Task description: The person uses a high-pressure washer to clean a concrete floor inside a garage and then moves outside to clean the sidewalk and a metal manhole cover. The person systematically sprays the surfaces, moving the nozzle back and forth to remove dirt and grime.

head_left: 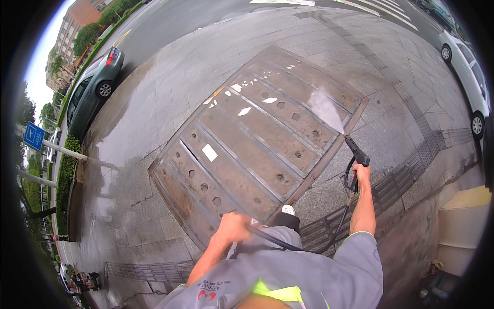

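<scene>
My right hand (pixel 362 174) is wrapped round the grip of a black pressure washer gun (pixel 355 151), held out ahead and to the right. A white spray of water (pixel 326 107) fans from its nozzle onto the right part of a large rusty metal cover (pixel 242 147) set in the pavement. White patches and a white rectangle (pixel 209 152) mark the cover's surface. Close to my body, my left hand (pixel 235 226) is closed round the black hose (pixel 275 240). The hose sags across my front and rises to the gun's lower end.
Wet stone paving (pixel 123 201) surrounds the cover, with a slotted drain grate (pixel 383 193) to the right. A grey car (pixel 95 85) stands at the left, a white car (pixel 468 77) at the right. A pale tank (pixel 463 226) is near right; a blue sign (pixel 34 136) stands far left.
</scene>
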Motion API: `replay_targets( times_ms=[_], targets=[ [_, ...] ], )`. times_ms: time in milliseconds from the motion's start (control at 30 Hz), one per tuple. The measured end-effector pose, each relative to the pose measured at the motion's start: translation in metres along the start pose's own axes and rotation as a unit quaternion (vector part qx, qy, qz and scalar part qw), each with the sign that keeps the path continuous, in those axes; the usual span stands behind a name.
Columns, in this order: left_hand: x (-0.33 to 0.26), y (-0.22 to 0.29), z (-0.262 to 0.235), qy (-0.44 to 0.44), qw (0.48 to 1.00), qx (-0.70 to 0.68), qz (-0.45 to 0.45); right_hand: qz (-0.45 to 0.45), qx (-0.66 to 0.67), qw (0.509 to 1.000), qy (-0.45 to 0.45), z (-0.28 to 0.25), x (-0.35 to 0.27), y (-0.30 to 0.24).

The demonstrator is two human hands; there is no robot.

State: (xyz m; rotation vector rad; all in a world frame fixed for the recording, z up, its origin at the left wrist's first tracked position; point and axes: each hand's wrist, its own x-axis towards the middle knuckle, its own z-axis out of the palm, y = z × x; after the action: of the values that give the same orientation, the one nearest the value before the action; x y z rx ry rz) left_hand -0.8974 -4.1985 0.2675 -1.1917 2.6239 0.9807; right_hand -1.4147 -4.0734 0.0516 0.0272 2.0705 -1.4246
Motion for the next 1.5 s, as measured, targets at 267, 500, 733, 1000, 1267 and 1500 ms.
replay_targets(
  times_ms=[267,500,733,1000,1267,1500],
  targets=[
    [0.009,-0.022,-0.054,0.077,0.996,0.009,-0.054,-0.008,0.032,0.998,-0.056,0.096,0.007,-0.034],
    [-0.002,-0.099,-0.098,0.164,0.986,-0.004,-0.036,-0.019,0.057,0.997,-0.048,0.192,-0.007,-0.052],
    [-0.015,-0.188,-0.132,0.172,0.984,0.014,-0.037,-0.029,0.060,0.996,-0.064,0.283,-0.055,-0.068],
    [-0.012,-0.228,-0.141,0.151,0.988,-0.009,-0.021,-0.034,0.034,0.998,-0.031,0.268,-0.086,-0.073],
    [0.013,-0.203,-0.106,0.122,0.989,-0.071,0.051,-0.056,0.037,0.994,0.085,0.132,-0.117,-0.075],
    [0.045,-0.135,-0.071,-0.027,0.998,-0.057,0.028,-0.069,-0.003,0.995,0.073,0.066,-0.099,-0.087]
  ],
)
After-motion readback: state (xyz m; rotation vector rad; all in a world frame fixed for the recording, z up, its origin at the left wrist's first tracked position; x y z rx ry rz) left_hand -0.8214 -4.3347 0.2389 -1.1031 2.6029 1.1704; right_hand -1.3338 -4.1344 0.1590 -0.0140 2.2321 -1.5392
